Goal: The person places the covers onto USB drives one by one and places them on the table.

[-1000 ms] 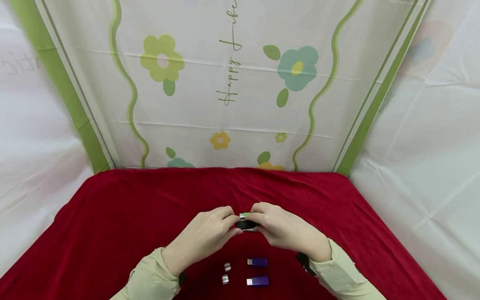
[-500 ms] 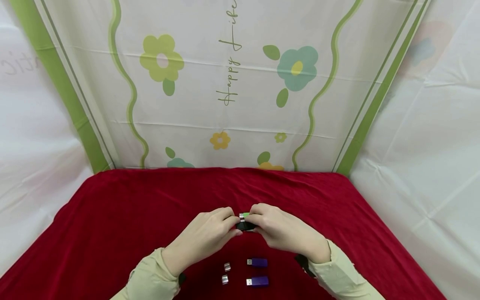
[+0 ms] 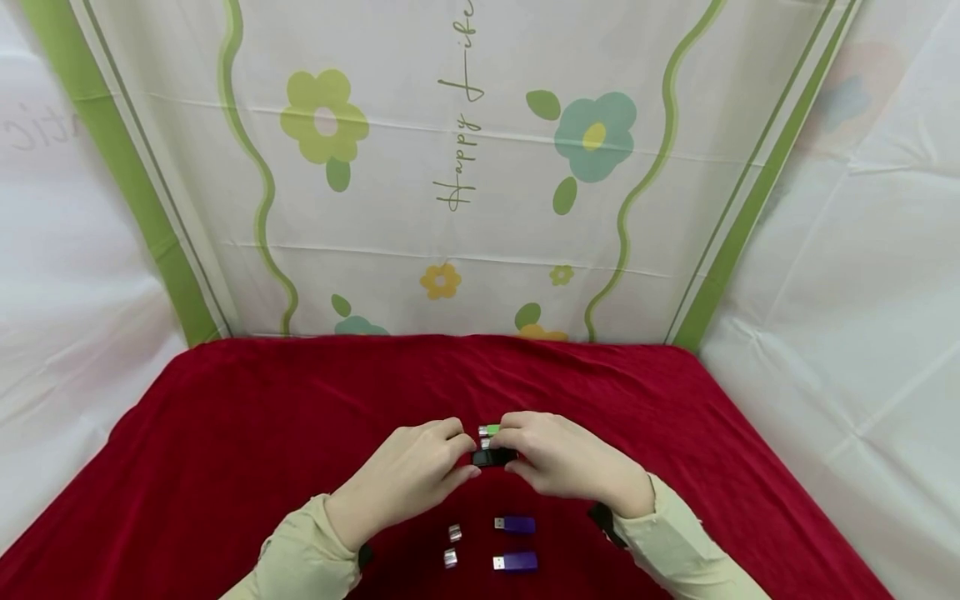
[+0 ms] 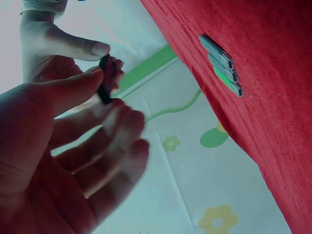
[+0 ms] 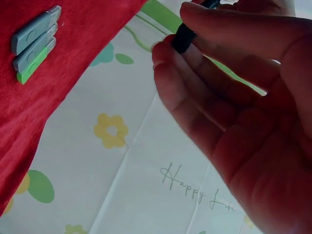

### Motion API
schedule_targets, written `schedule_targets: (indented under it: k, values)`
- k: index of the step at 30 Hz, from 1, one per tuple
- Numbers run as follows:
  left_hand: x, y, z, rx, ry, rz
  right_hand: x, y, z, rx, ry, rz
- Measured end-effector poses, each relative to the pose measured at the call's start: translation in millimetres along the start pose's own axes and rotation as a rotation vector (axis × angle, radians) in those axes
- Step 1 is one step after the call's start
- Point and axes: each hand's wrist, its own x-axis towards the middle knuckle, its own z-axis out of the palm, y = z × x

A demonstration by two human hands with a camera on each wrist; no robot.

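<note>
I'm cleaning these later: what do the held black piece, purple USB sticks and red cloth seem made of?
Black piece: probably plastic, being smooth and dark, but coated metal is possible. Purple USB sticks: likely smooth plastic, evenly coloured; connectors look metal, silvery and shiny. Red cloth: perhaps velvet, given its soft sheen.

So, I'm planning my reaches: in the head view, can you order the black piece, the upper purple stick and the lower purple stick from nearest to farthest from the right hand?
1. Black piece: pinched by the right hand, at its left.
2. Upper purple stick: below the hand in the picture.
3. Lower purple stick: lower still.
</note>
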Motion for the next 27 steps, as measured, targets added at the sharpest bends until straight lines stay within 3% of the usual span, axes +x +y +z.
schedule_targets:
  k: [6, 12, 27]
  values:
    - [-1.8, -1.5, 0.4, -0.002, -0.06, -0.067, 1.4, 12.0, 9.4, -0.033, -0.13, 0.097]
    - [-3.1, -2.9, 2.3, -0.017, -0.095, -0.094, 4.3, 23.4, 26.3, 0.01, -0.212, 0.11]
    - [-3.2, -0.5, 0.3, -0.049, -0.136, -0.097, 5.3, 21.1, 49.9, -0.054, -0.168, 0.135]
